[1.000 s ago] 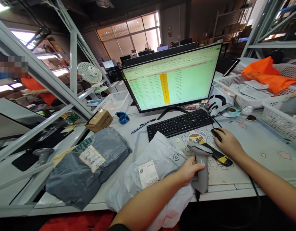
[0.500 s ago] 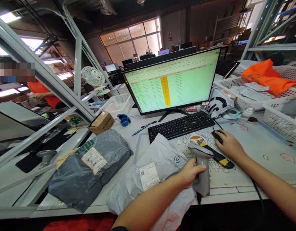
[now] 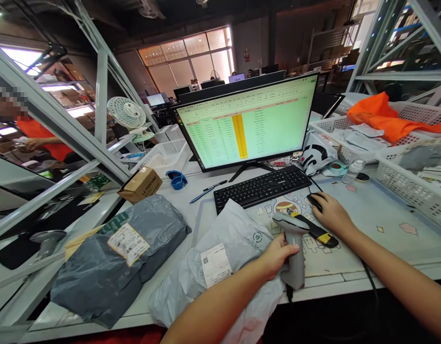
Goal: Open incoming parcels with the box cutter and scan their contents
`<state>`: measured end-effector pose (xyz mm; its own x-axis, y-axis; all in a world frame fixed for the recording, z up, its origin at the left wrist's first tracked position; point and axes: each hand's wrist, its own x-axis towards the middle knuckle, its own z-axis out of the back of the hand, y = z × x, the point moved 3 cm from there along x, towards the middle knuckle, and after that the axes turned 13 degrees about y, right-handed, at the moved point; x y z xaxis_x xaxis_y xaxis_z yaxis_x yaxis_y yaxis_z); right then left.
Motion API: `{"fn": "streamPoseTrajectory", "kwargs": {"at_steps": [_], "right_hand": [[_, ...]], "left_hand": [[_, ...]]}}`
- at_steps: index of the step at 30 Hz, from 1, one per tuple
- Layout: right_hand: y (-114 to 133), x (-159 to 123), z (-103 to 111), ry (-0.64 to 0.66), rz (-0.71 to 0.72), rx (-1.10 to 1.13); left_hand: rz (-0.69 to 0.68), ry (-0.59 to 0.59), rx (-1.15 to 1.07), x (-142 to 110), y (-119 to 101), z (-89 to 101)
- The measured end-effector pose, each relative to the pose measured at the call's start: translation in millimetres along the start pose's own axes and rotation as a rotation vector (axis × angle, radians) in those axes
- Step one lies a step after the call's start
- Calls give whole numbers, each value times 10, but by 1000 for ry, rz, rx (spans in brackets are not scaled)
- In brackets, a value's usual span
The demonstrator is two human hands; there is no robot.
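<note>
My left hand is closed around the handle of a grey barcode scanner, which points up and left over the desk's front edge. Under my left forearm lies a white plastic mailing bag with a printed label. My right hand rests over a black computer mouse, fingers curved on it. Between the hands is a black and yellow box cutter, partly behind the scanner. A black keyboard sits before the monitor, which shows a spreadsheet with one yellow column.
A dark grey parcel lies on the left, near a small brown box. Pens and a blue lid-like item are behind. White baskets stand right, beside a clear bottle. Beyond the metal frame, a person in orange stands.
The whole view has shifted slightly, so things sit a bit further left. Both hands keep their places on the scanner and the mouse.
</note>
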<state>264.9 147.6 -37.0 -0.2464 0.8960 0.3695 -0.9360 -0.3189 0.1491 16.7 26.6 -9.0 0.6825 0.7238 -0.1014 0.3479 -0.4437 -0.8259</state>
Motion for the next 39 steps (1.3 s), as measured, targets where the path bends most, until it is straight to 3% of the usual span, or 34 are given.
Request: {"fn": "streamPoseTrajectory", "kwargs": {"at_steps": [20,26,32,39], "right_hand": [[22,-4,51,27,-81,-4],[37,11,58,-13,-2,82],[41,-13,72,-15,-71,18],[10,12,13,-11,2,44]], "left_hand": [[81,-11,23,-42,-36,-22],[73,5,13,-25,0,6],[57,0,3,-21,1,1],[66,2,23,-18,6,7]]}}
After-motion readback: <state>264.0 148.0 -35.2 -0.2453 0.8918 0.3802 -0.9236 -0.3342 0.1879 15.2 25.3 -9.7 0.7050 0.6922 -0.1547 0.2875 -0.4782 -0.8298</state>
